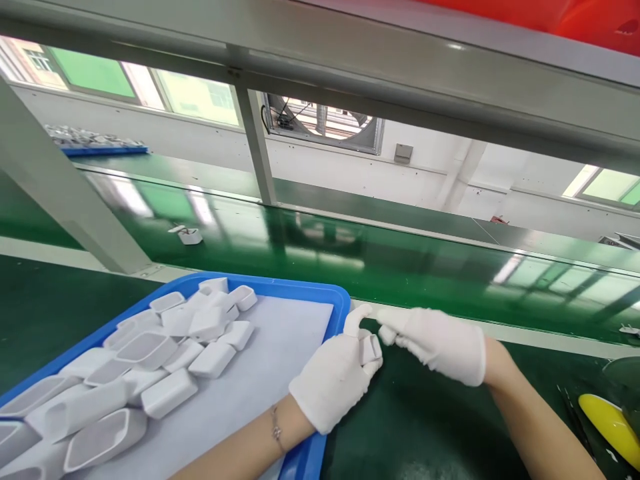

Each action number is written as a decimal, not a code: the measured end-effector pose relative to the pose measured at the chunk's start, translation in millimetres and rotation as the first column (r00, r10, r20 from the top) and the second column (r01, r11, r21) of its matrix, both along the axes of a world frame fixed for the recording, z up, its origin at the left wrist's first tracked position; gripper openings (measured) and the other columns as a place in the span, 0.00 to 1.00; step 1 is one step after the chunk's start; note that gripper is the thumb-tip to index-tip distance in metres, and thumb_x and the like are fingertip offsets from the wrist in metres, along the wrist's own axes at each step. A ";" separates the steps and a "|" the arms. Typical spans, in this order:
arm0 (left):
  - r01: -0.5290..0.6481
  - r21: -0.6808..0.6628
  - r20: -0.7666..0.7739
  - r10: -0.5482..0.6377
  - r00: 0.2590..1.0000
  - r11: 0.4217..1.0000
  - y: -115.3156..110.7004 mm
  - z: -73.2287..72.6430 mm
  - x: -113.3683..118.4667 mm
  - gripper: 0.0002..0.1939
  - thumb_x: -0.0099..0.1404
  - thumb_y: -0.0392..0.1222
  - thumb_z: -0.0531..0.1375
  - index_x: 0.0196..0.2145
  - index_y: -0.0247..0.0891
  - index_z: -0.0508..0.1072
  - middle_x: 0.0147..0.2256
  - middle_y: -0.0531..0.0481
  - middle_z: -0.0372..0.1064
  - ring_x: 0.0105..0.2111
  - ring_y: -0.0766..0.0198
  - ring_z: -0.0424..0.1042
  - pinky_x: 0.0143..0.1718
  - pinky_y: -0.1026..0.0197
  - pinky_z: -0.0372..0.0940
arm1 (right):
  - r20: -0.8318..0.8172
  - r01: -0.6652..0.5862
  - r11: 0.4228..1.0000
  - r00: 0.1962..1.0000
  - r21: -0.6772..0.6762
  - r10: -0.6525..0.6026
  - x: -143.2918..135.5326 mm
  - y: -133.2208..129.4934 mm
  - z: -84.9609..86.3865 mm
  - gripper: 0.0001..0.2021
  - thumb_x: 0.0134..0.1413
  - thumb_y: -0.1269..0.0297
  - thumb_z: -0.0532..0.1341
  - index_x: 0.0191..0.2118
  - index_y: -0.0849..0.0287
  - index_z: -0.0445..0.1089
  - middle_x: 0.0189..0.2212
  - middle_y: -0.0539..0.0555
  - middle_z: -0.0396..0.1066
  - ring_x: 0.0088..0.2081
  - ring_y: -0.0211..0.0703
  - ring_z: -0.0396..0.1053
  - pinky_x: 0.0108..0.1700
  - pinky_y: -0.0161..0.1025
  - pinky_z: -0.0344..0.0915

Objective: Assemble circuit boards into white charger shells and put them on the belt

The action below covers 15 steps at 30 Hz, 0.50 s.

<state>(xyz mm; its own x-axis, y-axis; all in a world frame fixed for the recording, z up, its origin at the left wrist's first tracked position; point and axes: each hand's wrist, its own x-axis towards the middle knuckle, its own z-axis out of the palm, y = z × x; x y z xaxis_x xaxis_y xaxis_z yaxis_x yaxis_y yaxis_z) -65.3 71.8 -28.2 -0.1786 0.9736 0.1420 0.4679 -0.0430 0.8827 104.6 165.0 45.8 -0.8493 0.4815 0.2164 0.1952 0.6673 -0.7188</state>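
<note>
My left hand [337, 377], in a white glove, is closed around a small white hollow part [369, 348] beside the right rim of the blue tray. The part's open end faces up and to the right. Just to the right of it is my right hand [435, 341], also gloved in white, with its fingers pressed together near my left fingertips. Whether those fingers pinch anything is too small to tell. Many similar white housings [167, 393] lie heaped on the left of the blue tray [300, 288], over a white sheet [280, 333].
Beyond the tray runs a glossy green conveyor belt [400, 260] with one white piece [190, 235] on it. A grey metal post [95, 207] stands at the left. A yellow object [610, 423] and tweezers [575, 420] lie at the right. Another filled tray [105, 151] sits far left.
</note>
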 end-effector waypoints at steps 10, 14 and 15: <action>-0.128 0.190 0.243 0.080 0.967 0.974 2.1 -6.1 0.6 0.15 0.56 0.39 0.64 0.42 0.42 0.71 0.36 0.49 0.76 0.34 0.58 0.76 0.36 0.59 0.70 | -0.195 -0.122 0.992 0.973 0.019 0.124 -2.4 -0.5 1.4 0.15 0.59 0.70 0.59 0.51 0.57 0.68 0.38 0.54 0.71 0.39 0.40 0.69 0.41 0.39 0.67; -0.206 0.337 0.236 0.129 0.963 0.919 1.0 -11.9 -1.6 0.15 0.55 0.38 0.64 0.41 0.41 0.71 0.32 0.50 0.76 0.33 0.57 0.76 0.35 0.58 0.72 | -0.124 -0.228 0.970 0.963 0.083 0.238 -17.5 -8.9 7.1 0.07 0.58 0.73 0.55 0.38 0.58 0.69 0.30 0.52 0.67 0.33 0.39 0.65 0.37 0.37 0.65; -0.221 0.376 0.232 0.140 0.963 0.900 1.1 -13.6 -1.7 0.15 0.55 0.37 0.64 0.41 0.41 0.70 0.30 0.51 0.75 0.31 0.58 0.76 0.32 0.59 0.71 | -0.091 -0.247 0.962 0.962 0.116 0.258 -19.9 -9.1 9.1 0.07 0.58 0.74 0.53 0.34 0.59 0.68 0.28 0.51 0.65 0.31 0.38 0.62 0.35 0.37 0.64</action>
